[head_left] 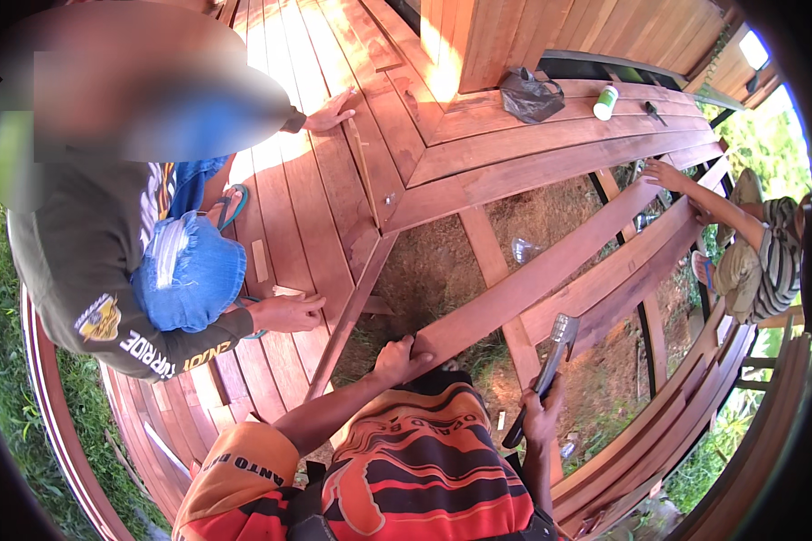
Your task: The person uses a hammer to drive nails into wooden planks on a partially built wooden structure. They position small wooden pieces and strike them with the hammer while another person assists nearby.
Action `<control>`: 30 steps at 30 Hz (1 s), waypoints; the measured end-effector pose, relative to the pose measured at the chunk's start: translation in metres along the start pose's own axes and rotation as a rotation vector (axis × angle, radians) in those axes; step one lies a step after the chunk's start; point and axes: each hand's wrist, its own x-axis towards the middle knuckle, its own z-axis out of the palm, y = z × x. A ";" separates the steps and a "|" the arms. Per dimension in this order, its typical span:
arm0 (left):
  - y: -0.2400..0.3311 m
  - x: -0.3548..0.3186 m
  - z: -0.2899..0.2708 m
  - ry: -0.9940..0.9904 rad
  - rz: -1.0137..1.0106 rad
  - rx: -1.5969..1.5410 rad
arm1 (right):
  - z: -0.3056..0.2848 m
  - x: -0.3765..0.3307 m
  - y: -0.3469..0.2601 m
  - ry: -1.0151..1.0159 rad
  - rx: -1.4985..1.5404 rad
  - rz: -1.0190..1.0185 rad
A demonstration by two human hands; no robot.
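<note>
My left hand [397, 362] is closed round the near end of a long reddish-brown plank [523, 275], which slants up to the right over the open deck frame. My right hand [543, 410] grips the dark handle of a hammer [550, 359], its metal head upward beside other planks. At the far end of the plank, a co-worker's hand [666, 175] touches the wood. That person's other hand is close to a second plank [613, 261], lying alongside the first.
At left another person squats on the laid decking [289, 180], hands [289, 313] on or near the boards. A joist [487, 248] crosses the bare soil below. A black plastic bag [532, 95] and a white-green bottle [605, 103] stand on the far boards. Stacked planks [659, 433] curve along the right.
</note>
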 end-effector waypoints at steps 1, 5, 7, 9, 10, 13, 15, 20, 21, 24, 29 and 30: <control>-0.002 0.000 -0.001 0.005 0.010 -0.014 | 0.003 -0.005 0.001 0.008 0.041 0.003; -0.003 -0.001 -0.002 -0.034 0.013 -0.004 | 0.013 -0.028 -0.005 0.016 0.151 0.018; -0.004 -0.003 0.002 -0.065 0.018 0.005 | 0.010 -0.037 -0.006 -0.015 0.129 0.036; -0.003 -0.010 0.013 -0.085 0.029 -0.002 | 0.003 -0.047 0.001 -0.030 0.119 0.045; 0.000 -0.016 0.025 -0.096 0.040 -0.005 | -0.001 -0.053 0.007 -0.035 0.117 0.055; 0.014 -0.038 0.053 -0.195 0.048 -0.050 | -0.002 -0.070 0.003 0.040 0.205 0.090; 0.021 -0.055 0.080 -0.239 0.038 -0.051 | -0.007 -0.077 0.007 0.028 0.205 0.103; 0.033 -0.067 0.101 -0.360 0.009 -0.014 | -0.023 -0.097 0.020 0.046 0.126 0.083; 0.032 -0.066 0.106 -0.373 0.031 -0.009 | -0.026 -0.103 0.020 0.061 0.132 0.101; 0.030 -0.066 0.111 -0.423 0.048 0.003 | -0.027 -0.117 0.019 0.110 0.157 0.157; 0.031 -0.064 0.109 -0.442 0.121 0.054 | -0.014 -0.138 0.025 0.264 0.139 0.153; 0.026 -0.060 0.108 -0.514 0.132 0.060 | -0.007 -0.141 0.024 0.292 0.167 0.150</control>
